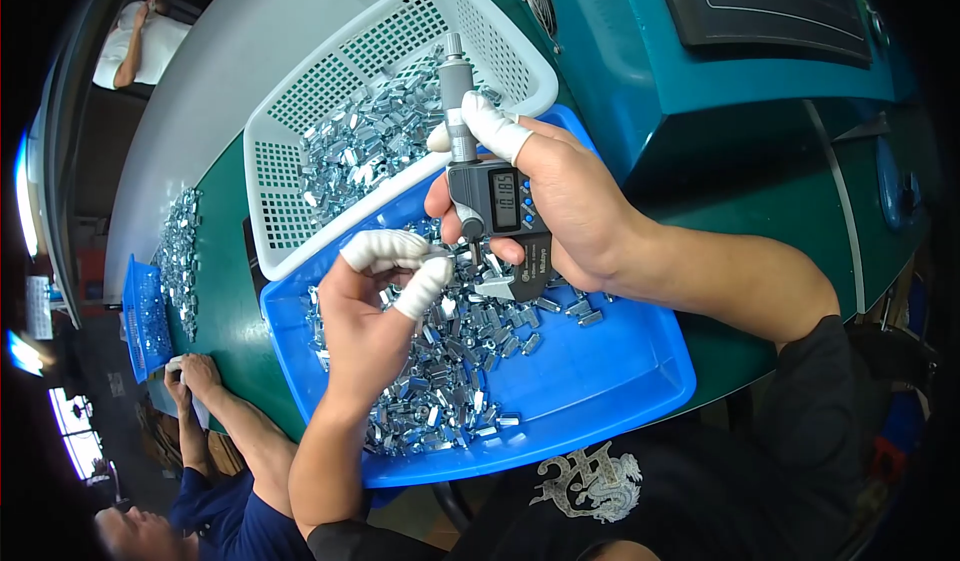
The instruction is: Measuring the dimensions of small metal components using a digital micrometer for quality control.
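Observation:
My right hand (575,196) is wrapped round a digital micrometer (485,196), with white finger cots on some fingertips. The tool's grey thimble points away from me, and its small display faces up. White cots also cover the thumb and forefinger of my left hand (365,331), which pinch a small shiny metal piece (438,255) beside the micrometer's measuring gap. Fingertips partly hide the piece, and whether it touches the micrometer I cannot tell. Beneath both hands is a blue plastic tray (640,381) holding many loose hexagonal metal pieces (440,386).
A white perforated basket (258,186) of similar pieces overlaps the tray's far side. At right stands a teal machine (610,51). Left on the green table (225,261) lie more pieces (180,251) and a small blue bin (145,311), near a co-worker's hands (195,373). Another person (140,46) appears farther back.

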`<control>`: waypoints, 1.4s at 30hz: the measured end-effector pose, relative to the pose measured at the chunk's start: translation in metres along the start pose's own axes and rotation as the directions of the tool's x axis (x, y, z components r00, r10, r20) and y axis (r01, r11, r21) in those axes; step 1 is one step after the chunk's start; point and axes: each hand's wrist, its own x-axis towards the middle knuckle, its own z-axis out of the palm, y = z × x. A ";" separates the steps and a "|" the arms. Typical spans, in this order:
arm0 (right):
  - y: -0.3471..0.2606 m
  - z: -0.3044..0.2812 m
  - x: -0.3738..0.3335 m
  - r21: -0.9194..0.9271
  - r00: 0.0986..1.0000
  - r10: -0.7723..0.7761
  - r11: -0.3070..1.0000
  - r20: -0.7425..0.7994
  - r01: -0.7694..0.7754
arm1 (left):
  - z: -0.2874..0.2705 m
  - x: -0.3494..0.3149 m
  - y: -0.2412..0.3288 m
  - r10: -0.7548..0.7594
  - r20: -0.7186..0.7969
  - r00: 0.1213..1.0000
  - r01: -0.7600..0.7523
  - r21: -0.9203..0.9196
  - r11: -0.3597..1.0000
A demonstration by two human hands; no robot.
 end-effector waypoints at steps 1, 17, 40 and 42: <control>0.000 0.000 0.000 0.003 1.000 -0.006 1.000 -0.002 0.006 | 0.000 -0.001 0.002 -0.025 -0.035 0.999 0.020 -0.149 0.989; 0.002 0.000 0.000 0.052 1.000 0.003 0.999 0.013 -0.004 | -0.001 -0.005 0.007 -0.161 0.250 0.955 0.234 -0.298 0.925; -0.001 0.001 -0.002 0.055 0.999 0.038 0.998 0.029 -0.040 | -0.004 -0.006 0.008 -0.165 0.284 0.944 0.248 -0.285 0.926; -0.001 0.002 -0.002 0.037 0.999 0.035 0.999 0.023 -0.036 | -0.004 -0.006 0.005 -0.155 0.277 0.948 0.232 -0.271 0.934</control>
